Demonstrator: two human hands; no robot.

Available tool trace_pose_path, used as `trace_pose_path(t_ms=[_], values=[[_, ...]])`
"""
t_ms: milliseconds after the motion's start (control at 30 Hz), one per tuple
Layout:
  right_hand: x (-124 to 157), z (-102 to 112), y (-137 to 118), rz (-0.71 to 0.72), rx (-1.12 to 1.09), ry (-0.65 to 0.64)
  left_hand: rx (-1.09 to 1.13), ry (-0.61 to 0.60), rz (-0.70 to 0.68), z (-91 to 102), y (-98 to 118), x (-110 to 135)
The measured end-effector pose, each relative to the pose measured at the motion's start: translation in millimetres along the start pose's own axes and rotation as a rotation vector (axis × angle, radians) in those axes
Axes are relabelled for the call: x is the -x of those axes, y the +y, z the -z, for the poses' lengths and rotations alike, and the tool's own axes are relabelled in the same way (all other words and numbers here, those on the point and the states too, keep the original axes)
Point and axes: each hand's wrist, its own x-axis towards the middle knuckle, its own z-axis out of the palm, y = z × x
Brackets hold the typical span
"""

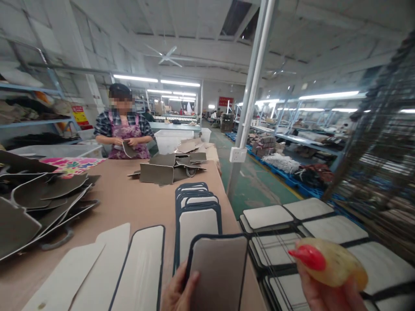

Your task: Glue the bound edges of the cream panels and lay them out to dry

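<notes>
My left hand [177,291] sits at the bottom edge, thumb pressed on a grey-brown panel with a dark bound edge [220,270], holding it at the table's near right corner. My right hand [327,293] grips a yellowish squeeze bottle with a red tip [327,261], the tip pointing left toward the panel. Behind the panel lies an overlapping row of white panels with dark blue edges [197,211]. More white panels [139,263] lie flat to the left.
A person in a plaid shirt and apron [125,129] handles a grey piece at the table's far end. Grey cut pieces are piled at the left [39,203] and far centre [171,168]. White panels rest on a wire rack [292,233] to the right. A metal post [251,99] stands beside the table.
</notes>
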Motion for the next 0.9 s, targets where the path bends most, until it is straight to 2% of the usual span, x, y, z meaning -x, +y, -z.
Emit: trace_pose_path(t_ms=[67, 100, 200, 333, 433, 533, 600, 700, 800, 900], values=[[14, -19, -25, 0.086, 0.033, 0.014, -0.08, -0.274, -0.153, -14.6, 33, -5], [19, -25, -39, 0.175, 0.0, 0.037, -0.136, -0.435, -0.222, -24.6, 51, -8], [29, -28, -85, 0.363, 0.04, -0.017, -0.325, -0.829, -0.413, -60.7, 95, -8], [40, -2, -145, 0.488, 0.226, -0.057, -0.515, -1.159, -0.608, -107.0, 129, -2], [50, 19, -182, 0.522, 0.337, -0.146, -0.557, -1.463, -0.654, -140.0, 148, -3], [60, 36, -208, 0.485, 0.453, -0.232, -0.54, -1.741, -0.669, -173.5, 167, -4], [65, 44, -219, 0.447, 0.492, -0.212, -0.531, -1.859, -0.657, -193.0, 178, -1], [71, 57, -227, 0.421, 0.502, -0.184, -0.509, -1.97, -0.581, -214.9, 186, 8], [77, 65, -231, 0.429, 0.501, -0.211, -0.475, -2.039, -0.503, -228.6, 188, 16], [81, 66, -234, 0.449, 0.5, -0.179, -0.472, -2.092, -0.471, -236.2, 188, 24]])
